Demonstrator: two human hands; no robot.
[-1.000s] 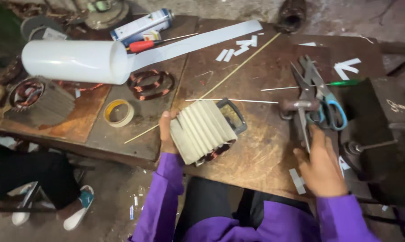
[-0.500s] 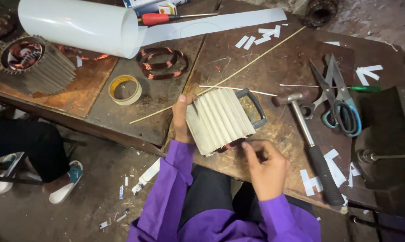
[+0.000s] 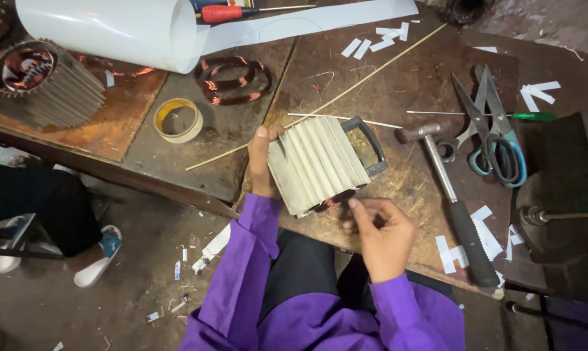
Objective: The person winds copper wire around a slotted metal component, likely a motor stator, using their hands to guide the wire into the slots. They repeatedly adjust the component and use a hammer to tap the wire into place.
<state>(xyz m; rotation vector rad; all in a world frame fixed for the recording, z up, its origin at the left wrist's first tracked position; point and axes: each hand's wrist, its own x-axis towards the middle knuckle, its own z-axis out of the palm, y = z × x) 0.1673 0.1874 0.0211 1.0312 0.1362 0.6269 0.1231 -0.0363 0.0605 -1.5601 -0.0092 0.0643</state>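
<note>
Far left on the table (image 3: 242, 136): second finned motor housing (image 3: 43, 88), tape roll (image 3: 178, 119), copper coils (image 3: 232, 79). Left hand (image 3: 263, 162) is gripping the pale finned motor housing (image 3: 320, 162) at the near table edge, fingers closed on its left side. Right hand (image 3: 378, 227) is touching its near open end, fingers curled. Hammer (image 3: 453, 205) and scissors (image 3: 492, 133) lying right.

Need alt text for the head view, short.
A person in purple sleeves holds a finned motor housing at the edge of a worn workbench, left hand gripping its side and right hand at its near open end. A hammer, scissors, a tape roll and copper coils lie around it.
</note>
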